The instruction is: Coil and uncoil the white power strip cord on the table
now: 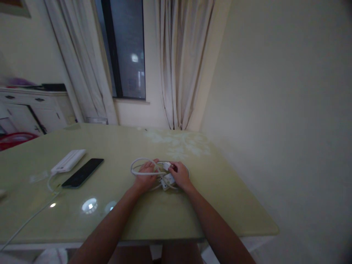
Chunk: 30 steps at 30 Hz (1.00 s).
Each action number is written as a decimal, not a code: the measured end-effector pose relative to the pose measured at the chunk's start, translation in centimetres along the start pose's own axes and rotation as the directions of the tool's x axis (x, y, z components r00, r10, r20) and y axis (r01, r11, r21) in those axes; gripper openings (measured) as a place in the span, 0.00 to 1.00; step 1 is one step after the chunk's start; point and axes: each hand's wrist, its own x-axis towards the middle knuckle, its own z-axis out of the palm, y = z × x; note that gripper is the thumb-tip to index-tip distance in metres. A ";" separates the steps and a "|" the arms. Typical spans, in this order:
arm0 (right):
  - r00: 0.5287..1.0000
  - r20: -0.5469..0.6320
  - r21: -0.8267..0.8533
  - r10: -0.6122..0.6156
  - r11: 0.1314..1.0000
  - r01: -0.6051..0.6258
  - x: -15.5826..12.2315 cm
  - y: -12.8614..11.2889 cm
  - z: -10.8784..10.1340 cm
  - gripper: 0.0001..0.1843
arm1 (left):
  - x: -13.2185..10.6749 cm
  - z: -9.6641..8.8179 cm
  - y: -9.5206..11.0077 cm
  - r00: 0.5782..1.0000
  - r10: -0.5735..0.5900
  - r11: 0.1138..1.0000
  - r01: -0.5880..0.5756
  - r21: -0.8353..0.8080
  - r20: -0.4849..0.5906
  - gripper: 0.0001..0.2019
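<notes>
A white power strip (168,179) lies on the table in front of me, with its white cable (143,173) looped loosely around it. My right hand (180,175) is closed, its thumb and fingertips pinching a white plug (166,166) at the cable's end, just above the strip. To the left, my left hand (147,175) rests among the loops with its fingers stretched out toward the far side. One loop of cable crosses over the back of that hand. The undersides of its fingers are hidden.
Left on the glossy greenish table (154,216) are a dark phone (83,173) and a white power bank (68,160) with a white cord (30,219) running off the near edge. A wall (275,110) borders the right side. Curtains (184,66) hang behind.
</notes>
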 end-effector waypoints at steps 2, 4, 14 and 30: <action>1.000 0.003 0.000 0.001 1.000 -0.001 0.1 0.1 0.0 0.16 | 0.0 0.1 0.0 1.000 -0.001 1.000 0.001 0.003 -0.014 0.19; 1.000 0.006 0.001 0.000 1.000 0.000 0.1 0.1 0.1 0.16 | -0.1 0.2 -0.1 1.000 0.008 1.000 -0.008 -0.006 -0.029 0.19; 1.000 0.000 -0.001 0.017 1.000 -0.017 -0.1 0.3 0.2 0.14 | 0.4 -0.6 0.1 0.998 0.012 0.998 -0.016 -0.064 -0.056 0.16; 0.995 -0.065 0.002 0.070 0.998 -0.070 0.5 1.7 0.9 0.13 | 0.9 -2.9 1.4 0.967 -0.184 0.982 0.172 0.082 0.174 0.13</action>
